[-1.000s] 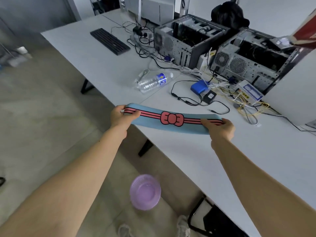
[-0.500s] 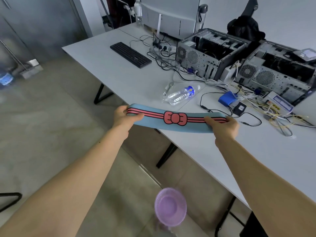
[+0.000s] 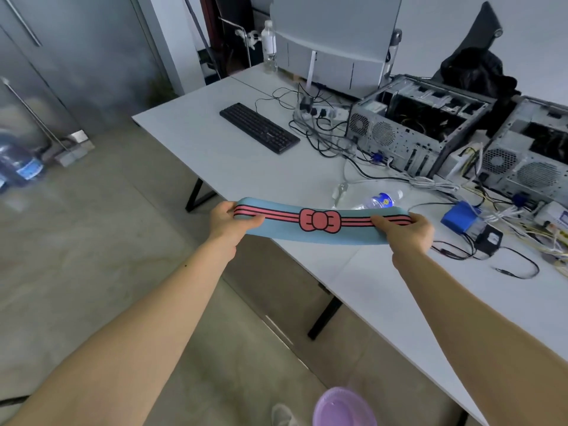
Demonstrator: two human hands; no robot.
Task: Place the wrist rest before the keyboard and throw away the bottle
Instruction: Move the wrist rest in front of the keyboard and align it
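Blue wrist rest [image 3: 319, 233] gripped by left hand [image 3: 229, 224], right hand [image 3: 405, 230]; above table [image 3: 246, 170] edge.

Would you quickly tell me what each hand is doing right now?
Left hand: closed on one end of the wrist rest.
Right hand: closed on the wrist rest's other end.

**Soft, even daylight; blur and bending at the edges**

We see a bright, diffuse scene with no hard shadows; only faint shade lies under the table [image 3: 246, 167]. The white tabletop reads slightly washed out but without glare. The centre is fairly sharp. Toward the left edge a blue bottle [image 3: 18, 167] smears with blur, and straight lines bow from wide-angle distortion. The purple dish [image 3: 344, 407] at the bottom is soft.
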